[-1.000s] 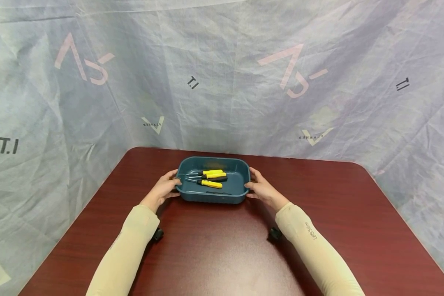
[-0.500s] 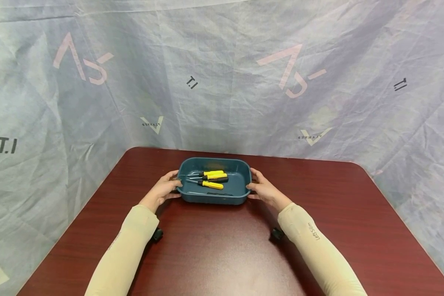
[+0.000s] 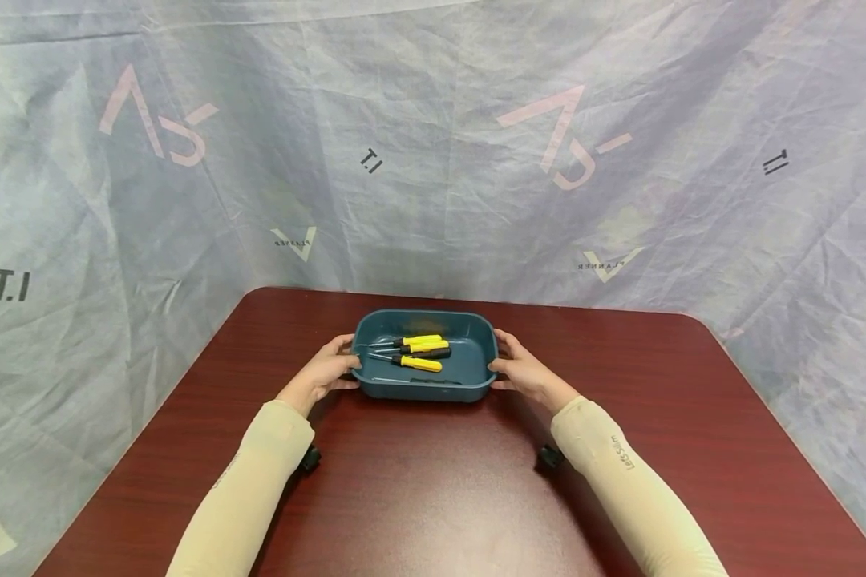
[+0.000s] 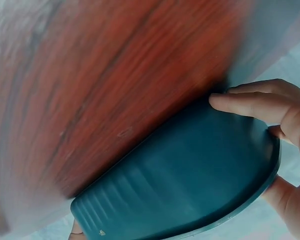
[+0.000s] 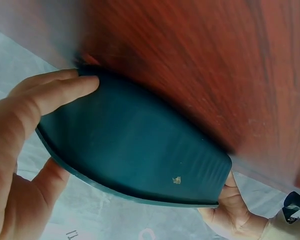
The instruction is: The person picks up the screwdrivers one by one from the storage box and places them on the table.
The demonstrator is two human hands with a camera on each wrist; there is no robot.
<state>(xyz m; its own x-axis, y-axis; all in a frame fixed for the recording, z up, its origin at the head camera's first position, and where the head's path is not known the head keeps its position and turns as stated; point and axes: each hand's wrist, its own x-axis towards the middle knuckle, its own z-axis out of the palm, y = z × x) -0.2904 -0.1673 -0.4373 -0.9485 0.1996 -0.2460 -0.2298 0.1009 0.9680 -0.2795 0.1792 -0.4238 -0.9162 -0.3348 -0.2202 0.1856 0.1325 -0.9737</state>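
Observation:
A dark teal plastic bin (image 3: 469, 361) sits toward the back of the table, gripped at both short ends. My left hand (image 3: 326, 369) holds its left end, thumb over the rim and fingers against the outer wall. At the opposite end my right hand (image 3: 525, 370) grips the same way. Inside lie several screwdrivers, among them one with a yellow handle (image 3: 422, 365) and one with a black handle (image 3: 439, 353); their shafts point left. Along the near inner wall lies a thin dark tool (image 3: 433, 381). Both wrist views show the bin's ribbed outer side (image 4: 155, 165) close to the wood.
The dark red wooden table (image 3: 433, 481) reaches from the front to a grey printed cloth (image 3: 433, 160) hanging behind it and at the sides. Small black devices (image 3: 310, 458) sit under both wrists.
Held by both hands, the bin has shifted slightly right and a little nearer. The screwdrivers have moved along with it, and the thin tool's shaft shows more clearly now.

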